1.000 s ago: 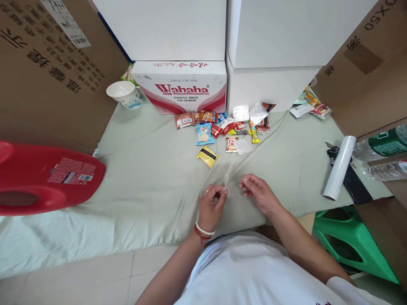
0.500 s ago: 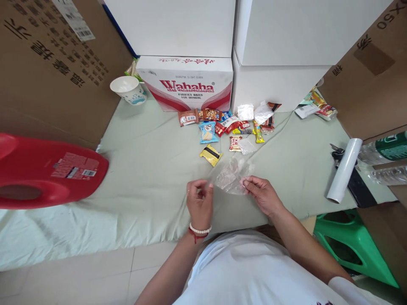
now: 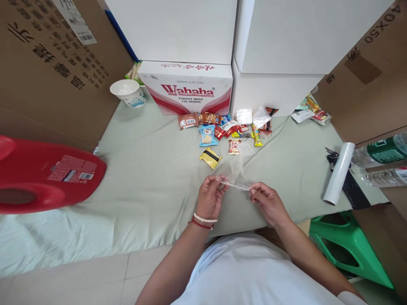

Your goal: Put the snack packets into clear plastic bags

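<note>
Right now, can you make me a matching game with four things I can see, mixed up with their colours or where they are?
Things:
1. Clear plastic bag
2. Stool
3. Jug
4. Paper cup

Colours or places:
A. Red
B. Beside the Wahaha box
C. Held by the left hand and the right hand
D. Green

Right pairs: 1-C, 2-D, 3-A, 4-B
</note>
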Available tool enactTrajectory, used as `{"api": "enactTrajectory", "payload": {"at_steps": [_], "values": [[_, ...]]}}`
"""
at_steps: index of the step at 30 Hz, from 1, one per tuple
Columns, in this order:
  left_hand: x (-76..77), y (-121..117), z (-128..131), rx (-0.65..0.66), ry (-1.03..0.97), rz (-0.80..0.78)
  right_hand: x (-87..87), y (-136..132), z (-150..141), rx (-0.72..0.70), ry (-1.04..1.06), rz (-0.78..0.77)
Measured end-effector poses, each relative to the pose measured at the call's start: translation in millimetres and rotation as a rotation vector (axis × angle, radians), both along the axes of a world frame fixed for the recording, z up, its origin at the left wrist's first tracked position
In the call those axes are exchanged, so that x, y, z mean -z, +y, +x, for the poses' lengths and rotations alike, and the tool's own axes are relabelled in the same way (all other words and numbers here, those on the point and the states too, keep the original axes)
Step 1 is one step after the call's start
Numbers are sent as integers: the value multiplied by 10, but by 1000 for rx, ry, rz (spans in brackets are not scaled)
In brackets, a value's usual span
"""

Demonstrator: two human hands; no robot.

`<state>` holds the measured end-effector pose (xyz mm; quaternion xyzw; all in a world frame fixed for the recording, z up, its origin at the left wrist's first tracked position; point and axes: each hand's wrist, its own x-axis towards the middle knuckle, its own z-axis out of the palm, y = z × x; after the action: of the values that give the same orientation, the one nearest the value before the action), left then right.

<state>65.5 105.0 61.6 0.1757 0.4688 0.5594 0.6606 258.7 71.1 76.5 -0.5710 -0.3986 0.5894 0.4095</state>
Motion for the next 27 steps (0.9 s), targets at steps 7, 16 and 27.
{"api": "enactTrajectory", "payload": {"at_steps": [7, 16, 27], "values": [[-52, -160, 69, 54, 274, 206, -101, 55, 56, -21, -91, 61], [66, -234, -86, 1, 33, 151, -75, 756, -85, 60, 101, -89], [-38, -17, -477, -54, -197, 35, 79, 149, 113, 78, -192, 52]]}}
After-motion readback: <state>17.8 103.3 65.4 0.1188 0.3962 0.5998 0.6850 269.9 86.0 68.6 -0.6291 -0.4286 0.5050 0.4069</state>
